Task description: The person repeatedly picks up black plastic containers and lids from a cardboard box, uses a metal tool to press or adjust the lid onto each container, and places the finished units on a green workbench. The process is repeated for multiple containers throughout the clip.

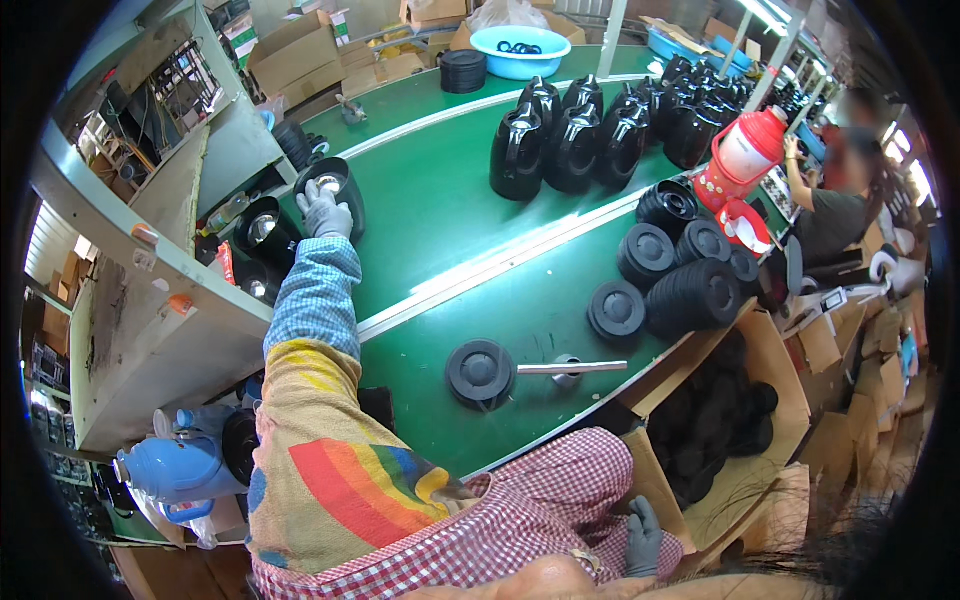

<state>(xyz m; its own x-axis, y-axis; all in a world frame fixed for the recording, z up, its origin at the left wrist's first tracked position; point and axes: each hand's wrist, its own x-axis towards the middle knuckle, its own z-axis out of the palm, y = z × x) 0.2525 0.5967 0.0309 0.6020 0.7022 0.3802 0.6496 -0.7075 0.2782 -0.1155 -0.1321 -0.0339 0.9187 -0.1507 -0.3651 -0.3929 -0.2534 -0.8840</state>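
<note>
My left hand, in a grey glove, reaches to the far left of the green bench. Its fingers are closed over the near rim of a black flask body with a shiny silver inside. Beside it, a second black flask body shows the same silver opening. Low at the right, by my checked apron, my right hand rests in a grey glove with its fingers stretched and nothing visible in them. On the bench before me lie a ribbed black round base and a metal tool with a long bar.
Several black jugs stand across the bench. Stacked black bases and a red flask are at the right. An open carton holds black parts. A blue flask lies at lower left. A blue basin stands behind; a person works farther right.
</note>
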